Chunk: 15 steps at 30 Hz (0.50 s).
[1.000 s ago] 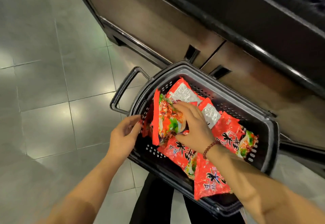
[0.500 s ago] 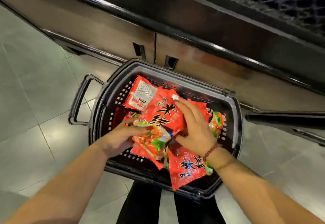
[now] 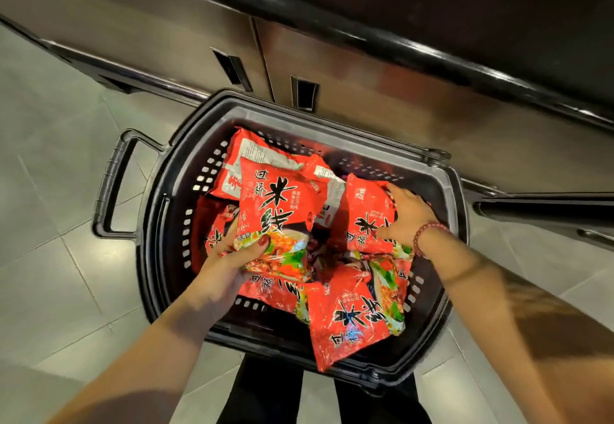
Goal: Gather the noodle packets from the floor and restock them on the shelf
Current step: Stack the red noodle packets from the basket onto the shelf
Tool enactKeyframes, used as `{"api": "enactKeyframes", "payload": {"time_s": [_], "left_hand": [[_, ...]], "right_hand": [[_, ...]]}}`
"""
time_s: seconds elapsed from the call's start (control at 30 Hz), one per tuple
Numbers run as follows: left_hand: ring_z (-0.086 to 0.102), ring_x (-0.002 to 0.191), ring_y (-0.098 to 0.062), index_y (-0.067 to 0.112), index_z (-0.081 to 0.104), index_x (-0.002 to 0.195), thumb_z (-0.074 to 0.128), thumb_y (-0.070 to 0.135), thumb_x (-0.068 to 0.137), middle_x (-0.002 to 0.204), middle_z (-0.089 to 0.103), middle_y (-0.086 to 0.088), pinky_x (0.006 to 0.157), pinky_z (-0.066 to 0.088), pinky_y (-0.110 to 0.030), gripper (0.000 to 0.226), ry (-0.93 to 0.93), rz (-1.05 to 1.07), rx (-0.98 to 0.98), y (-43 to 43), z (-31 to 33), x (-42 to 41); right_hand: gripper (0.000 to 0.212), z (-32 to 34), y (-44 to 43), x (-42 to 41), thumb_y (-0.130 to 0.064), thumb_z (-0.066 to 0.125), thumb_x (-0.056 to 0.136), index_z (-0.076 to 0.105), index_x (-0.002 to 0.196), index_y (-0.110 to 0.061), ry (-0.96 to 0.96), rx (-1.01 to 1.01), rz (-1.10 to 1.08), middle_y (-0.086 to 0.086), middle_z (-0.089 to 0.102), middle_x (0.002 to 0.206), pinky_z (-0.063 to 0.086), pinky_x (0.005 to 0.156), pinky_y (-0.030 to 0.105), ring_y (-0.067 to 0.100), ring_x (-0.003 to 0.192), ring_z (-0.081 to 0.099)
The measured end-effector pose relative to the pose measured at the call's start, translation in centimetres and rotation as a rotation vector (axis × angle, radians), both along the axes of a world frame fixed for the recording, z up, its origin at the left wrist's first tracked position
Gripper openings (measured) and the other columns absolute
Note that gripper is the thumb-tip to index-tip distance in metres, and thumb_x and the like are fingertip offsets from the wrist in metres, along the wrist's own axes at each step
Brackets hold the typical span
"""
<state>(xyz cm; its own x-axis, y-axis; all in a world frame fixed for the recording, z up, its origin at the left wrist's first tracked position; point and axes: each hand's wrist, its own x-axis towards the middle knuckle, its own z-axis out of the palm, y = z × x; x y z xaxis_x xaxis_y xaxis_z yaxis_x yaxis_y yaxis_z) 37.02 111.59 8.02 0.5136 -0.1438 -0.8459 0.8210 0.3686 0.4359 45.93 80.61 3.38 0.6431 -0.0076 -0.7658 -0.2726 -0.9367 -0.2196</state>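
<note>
A black plastic basket (image 3: 151,224) on the tiled floor holds several red noodle packets. My left hand (image 3: 229,267) grips the lower end of one noodle packet (image 3: 279,210), held up above the others. My right hand (image 3: 407,215) closes on the edge of a second noodle packet (image 3: 367,220) at the basket's right side. Another packet (image 3: 349,320) leans over the near rim. More packets lie at the back (image 3: 246,154), partly hidden.
The basket's loop handle (image 3: 109,184) sticks out to the left. Behind the basket stands a brown shelf base (image 3: 365,84) with two dark slots and a black rail above. A dark bar (image 3: 545,207) runs at the right. Grey floor tiles (image 3: 59,144) spread to the left. My dark trouser legs (image 3: 265,393) show below.
The view turned to face the shelf base squarely. My left hand took the packet that both hands held and raised it; my right hand moved right onto another packet.
</note>
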Motion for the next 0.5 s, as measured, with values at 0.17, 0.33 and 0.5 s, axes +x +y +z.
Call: {"api": "enactKeyframes", "payload": {"time_s": [0.17,0.33,0.5], "left_hand": [[0.064,0.115,-0.029,0.013,0.057,0.132,0.099,0.038,0.038,0.125,0.066,-0.014,0.089,0.056,-0.038,0.107,-0.008,0.026,0.029,-1.3,0.6,-0.2],[0.064,0.115,-0.029,0.012,0.063,0.126,0.098,0.029,0.045,0.122,0.067,-0.014,0.106,0.042,-0.048,0.09,-0.007,0.071,0.03,-2.3,2.2,-0.1],[0.073,0.091,-0.023,0.007,0.068,0.112,0.101,0.032,0.03,0.105,0.074,-0.013,0.081,0.056,-0.037,0.092,-0.05,0.046,0.091,-3.3,6.5,0.4]], "right_hand": [[0.071,1.0,-0.3,-0.3,-0.052,0.079,0.065,0.055,0.125,-0.021,-0.027,-0.157,0.249,0.006,0.05,0.123,0.032,0.104,0.035,0.028,0.121,0.045],[0.06,2.6,-1.0,-2.3,-0.045,0.081,0.066,0.058,0.115,-0.019,-0.098,0.005,0.013,0.007,0.058,0.116,0.042,0.095,0.035,0.029,0.111,0.054],[0.034,8.4,-0.6,-3.8,-0.024,0.08,0.076,0.062,0.104,-0.015,-0.268,0.275,-0.532,-0.004,0.066,0.091,0.052,0.08,0.034,0.018,0.084,0.063]]}}
